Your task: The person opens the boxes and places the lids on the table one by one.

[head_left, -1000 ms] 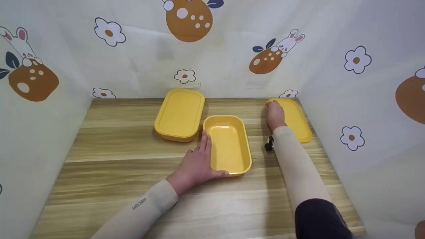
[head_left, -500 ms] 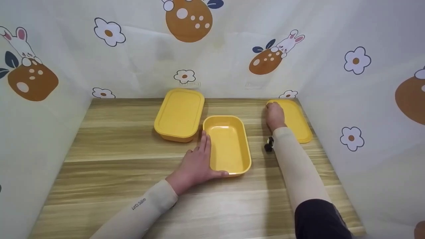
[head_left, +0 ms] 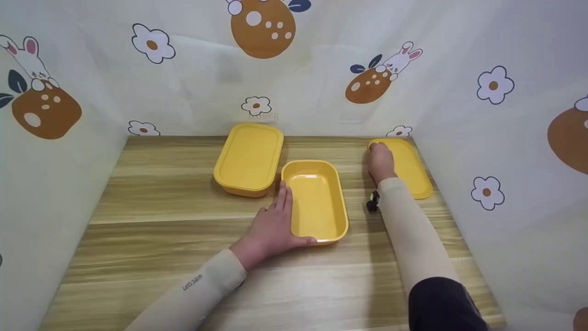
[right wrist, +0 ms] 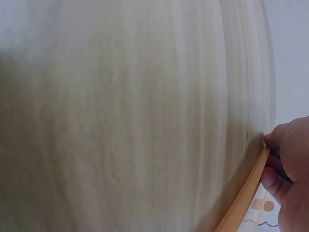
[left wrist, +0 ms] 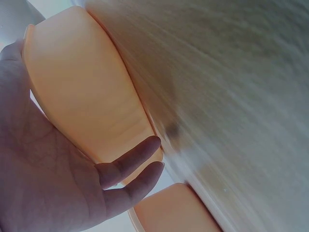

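A yellow rectangular food container (head_left: 317, 209) stands without a cover near the middle of the wooden table, its inside bare. My left hand (head_left: 270, 230) rests against its near left corner, fingers extended along the left wall and thumb along the near rim. In the left wrist view, two fingers reach down beside the container's wall (left wrist: 79, 82). Farther right lies a flat yellow lid (head_left: 412, 170). My right hand (head_left: 381, 160) pinches its far left edge, and the right wrist view shows fingers and thumb at the lid's thin edge (right wrist: 246, 191).
A second yellow container with its lid on (head_left: 250, 158) stands at the back, left of the bare one. Pale curtains (head_left: 303, 82) printed with flowers and rabbits enclose the wooden table (head_left: 161, 239) at the back and both sides.
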Motion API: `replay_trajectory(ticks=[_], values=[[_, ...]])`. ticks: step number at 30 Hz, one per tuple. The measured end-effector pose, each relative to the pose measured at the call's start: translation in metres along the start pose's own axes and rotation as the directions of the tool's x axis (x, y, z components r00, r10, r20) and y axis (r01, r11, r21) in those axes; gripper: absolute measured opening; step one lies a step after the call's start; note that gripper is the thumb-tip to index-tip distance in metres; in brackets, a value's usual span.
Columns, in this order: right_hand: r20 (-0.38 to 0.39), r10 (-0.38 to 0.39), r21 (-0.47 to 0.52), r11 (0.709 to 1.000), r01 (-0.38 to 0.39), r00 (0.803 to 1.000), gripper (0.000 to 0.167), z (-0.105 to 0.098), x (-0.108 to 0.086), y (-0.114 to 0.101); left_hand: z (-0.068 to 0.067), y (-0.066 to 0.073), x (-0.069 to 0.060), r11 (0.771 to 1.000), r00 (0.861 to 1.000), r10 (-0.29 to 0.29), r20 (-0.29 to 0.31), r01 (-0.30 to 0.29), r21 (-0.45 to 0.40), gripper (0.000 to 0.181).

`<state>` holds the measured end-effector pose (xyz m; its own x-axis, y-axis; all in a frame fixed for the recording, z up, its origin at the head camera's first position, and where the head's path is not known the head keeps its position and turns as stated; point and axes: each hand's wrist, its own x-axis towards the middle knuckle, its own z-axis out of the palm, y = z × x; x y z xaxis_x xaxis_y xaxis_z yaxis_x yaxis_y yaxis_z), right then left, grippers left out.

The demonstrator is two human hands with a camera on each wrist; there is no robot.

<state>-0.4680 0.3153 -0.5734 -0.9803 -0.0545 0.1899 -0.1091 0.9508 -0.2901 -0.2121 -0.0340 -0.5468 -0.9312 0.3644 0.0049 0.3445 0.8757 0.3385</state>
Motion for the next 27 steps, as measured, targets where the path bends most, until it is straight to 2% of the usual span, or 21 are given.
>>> replay_trajectory(ticks=[8, 13, 15, 18, 22, 24, 27], values=[[-0.007, 0.022, 0.033, 0.999, -0.022, 1.0, 0.021, 0.0, -0.001, -0.001, 0.0, 0.0, 0.0, 1.0, 1.0, -0.001, 0.007, 0.001, -0.011, 0.155], [-0.051, 0.041, 0.133, 0.991, -0.034, 0.998, 0.026, -0.003, -0.005, -0.013, -0.002, 0.0, 0.0, 0.999, 1.0, -0.002, 0.024, 0.003, -0.042, 0.156], [-0.04, 0.034, 0.197, 0.98, -0.025, 0.999, 0.028, -0.004, -0.007, -0.022, -0.003, -0.001, 0.0, 0.997, 1.0, 0.0, 0.03, 0.002, -0.077, 0.156], [0.0, 0.014, 0.335, 0.942, -0.013, 1.0, 0.029, -0.007, -0.012, -0.04, -0.005, -0.003, 0.0, 0.992, 0.999, -0.003, 0.039, 0.008, -0.129, 0.156], [0.085, -0.009, 0.52, 0.854, -0.037, 0.996, 0.032, -0.011, -0.025, -0.062, -0.008, -0.005, 0.0, 0.976, 0.999, -0.033, 0.032, 0.039, -0.214, 0.152], [0.121, -0.028, 0.565, 0.824, -0.045, 0.992, 0.034, -0.013, -0.034, -0.07, -0.01, -0.005, 0.0, 0.966, 0.998, -0.056, 0.001, 0.055, -0.252, 0.147], [0.17, -0.059, 0.617, 0.785, -0.06, 0.984, 0.033, -0.014, -0.046, -0.079, -0.013, -0.005, -0.001, 0.95, 0.992, -0.098, -0.082, 0.069, -0.304, 0.132]])
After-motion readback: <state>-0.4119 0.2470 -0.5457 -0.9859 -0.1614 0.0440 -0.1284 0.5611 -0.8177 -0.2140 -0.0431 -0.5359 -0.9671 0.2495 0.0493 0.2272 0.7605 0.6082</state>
